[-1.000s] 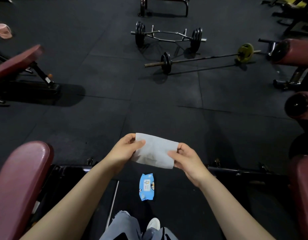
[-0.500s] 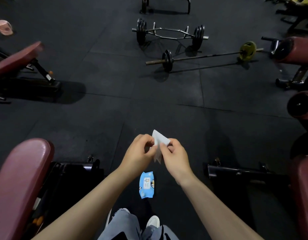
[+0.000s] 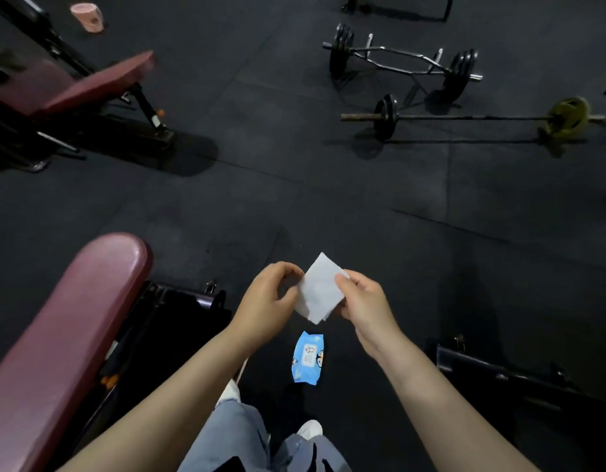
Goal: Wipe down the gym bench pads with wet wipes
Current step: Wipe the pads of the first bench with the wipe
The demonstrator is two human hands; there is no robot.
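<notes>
Both hands, left hand (image 3: 267, 299) and right hand (image 3: 364, 301), pinch a folded wet wipe (image 3: 320, 291) by its edges above the floor, right of the maroon bench pad (image 3: 73, 321). The wipe looks limp, light and damp; hold it flat under the fingers.

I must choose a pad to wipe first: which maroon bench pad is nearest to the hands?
The long maroon pad at lower left, beside the left arm; the inclined bench stands far off.
</notes>
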